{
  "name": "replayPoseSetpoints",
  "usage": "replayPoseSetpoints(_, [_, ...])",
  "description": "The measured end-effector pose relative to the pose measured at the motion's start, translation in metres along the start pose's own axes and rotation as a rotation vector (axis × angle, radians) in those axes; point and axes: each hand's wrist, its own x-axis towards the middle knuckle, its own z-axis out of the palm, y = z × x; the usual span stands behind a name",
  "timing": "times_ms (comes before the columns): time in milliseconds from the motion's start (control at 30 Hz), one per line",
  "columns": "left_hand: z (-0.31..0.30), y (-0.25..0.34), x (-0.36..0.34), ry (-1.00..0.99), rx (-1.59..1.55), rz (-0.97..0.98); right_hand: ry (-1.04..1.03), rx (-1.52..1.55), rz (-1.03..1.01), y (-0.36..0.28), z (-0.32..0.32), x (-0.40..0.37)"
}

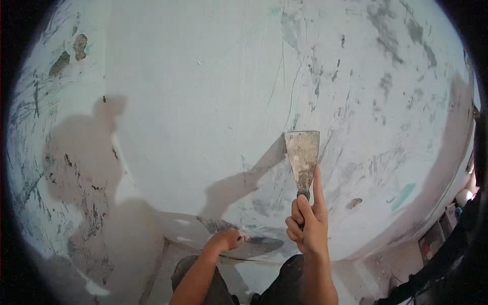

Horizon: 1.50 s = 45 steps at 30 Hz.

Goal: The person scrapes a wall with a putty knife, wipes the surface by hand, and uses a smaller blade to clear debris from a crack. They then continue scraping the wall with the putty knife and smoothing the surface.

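Observation:
A putty knife point(303, 152) with a worn, stained metal blade points upward, its top edge at the wall. My right hand point(310, 223) is wrapped round its dark handle, the index finger stretched along the side of the blade. The wall point(198, 117) is pale, with scratches and grey scraped patches around the blade. Lower and to the left, my left hand point(227, 239) is closed near the foot of the wall. A small dark spot shows at its fingers; what they hold, if anything, I cannot make out.
My knees point(282, 279) in dark trousers are close to the wall's foot. Chipped holes point(80, 47) mark the wall at the upper left. Shelf-like clutter point(447, 221) stands at the far right, by the floor. Shadows fall across the wall.

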Motion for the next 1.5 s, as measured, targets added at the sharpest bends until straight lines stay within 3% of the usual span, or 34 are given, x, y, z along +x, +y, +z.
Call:
replayPoseSetpoints(100, [0.008, -0.008, -0.001, -0.160, 0.100, -0.104, 0.052, -0.029, 0.024, 0.000, 0.005, -0.001])
replayPoseSetpoints(167, [0.008, -0.006, -0.005, 0.005, 0.106, 0.015, 0.039, -0.013, 0.023, 0.002, 0.003, -0.004])
replayPoseSetpoints(300, [0.013, -0.009, 0.000, -0.166, 0.001, -0.119, 0.032, -0.003, 0.023, -0.001, 0.007, -0.003])
replayPoseSetpoints(400, [0.009, -0.009, -0.001, 0.006, 0.024, -0.052, 0.048, -0.017, 0.054, 0.003, 0.004, -0.010])
replayPoseSetpoints(533, [0.026, -0.030, 0.014, -0.056, 0.011, -0.066, 0.081, -0.064, -0.015, -0.005, 0.014, -0.007])
replayPoseSetpoints(567, [0.025, -0.035, 0.016, -0.064, 0.028, -0.073, 0.086, -0.203, -0.115, 0.000, 0.011, -0.009])
replayPoseSetpoints(600, [0.026, -0.026, 0.009, 0.015, 0.003, -0.061, 0.107, -0.389, -0.105, 0.000, 0.003, -0.015])
replayPoseSetpoints(633, [0.025, -0.031, 0.011, 0.011, 0.089, -0.068, 0.092, -0.334, 0.058, 0.052, -0.059, -0.014])
replayPoseSetpoints(667, [0.021, -0.045, 0.010, 0.112, 0.108, 0.027, 0.030, -0.640, -0.194, 0.036, -0.043, -0.025])
replayPoseSetpoints(700, [0.011, -0.036, 0.007, 0.243, -0.004, -0.039, -0.079, -0.615, -0.276, 0.037, -0.039, -0.033])
replayPoseSetpoints(733, [0.010, -0.041, -0.001, 0.551, -0.119, 0.126, -0.150, -0.881, -0.324, 0.056, -0.065, -0.035])
replayPoseSetpoints(800, [-0.048, -0.007, -0.058, 0.605, -0.172, 0.061, -0.294, -1.226, -0.119, 0.090, -0.118, -0.053])
replayPoseSetpoints(867, [-0.081, 0.009, -0.138, 0.795, -0.205, 0.086, -0.332, -1.470, 0.129, 0.125, -0.167, -0.088])
replayPoseSetpoints(933, [-0.098, -0.004, -0.219, 0.952, 0.073, 0.022, -0.616, -1.743, -0.261, 0.107, -0.151, -0.102])
replayPoseSetpoints(1000, [-0.109, 0.008, -0.312, 0.990, 0.326, -0.147, -0.670, -1.647, -0.236, 0.133, -0.169, -0.096])
replayPoseSetpoints(1133, [-0.104, 0.055, -0.438, 1.076, 0.610, -0.495, -0.517, -1.691, -0.036, 0.132, -0.154, -0.090])
replayPoseSetpoints(1167, [-0.106, 0.058, -0.441, 1.062, 0.603, -0.515, -0.488, -1.615, -0.094, 0.136, -0.153, -0.090])
replayPoseSetpoints(1233, [-0.106, 0.059, -0.436, 1.346, 0.634, -0.499, -0.494, -1.567, -0.133, 0.144, -0.162, -0.087])
replayPoseSetpoints(1267, [-0.109, 0.063, -0.430, 1.346, 0.634, -0.491, -0.486, -1.569, -0.133, 0.143, -0.164, -0.090])
replayPoseSetpoints(1333, [-0.119, 0.071, -0.419, 1.211, 1.076, -0.726, -0.548, -1.628, -0.158, 0.135, -0.162, -0.093])
replayPoseSetpoints(1500, [-0.134, 0.077, -0.419, 1.347, 1.015, -0.818, -0.495, -1.657, -0.103, 0.133, -0.166, -0.094])
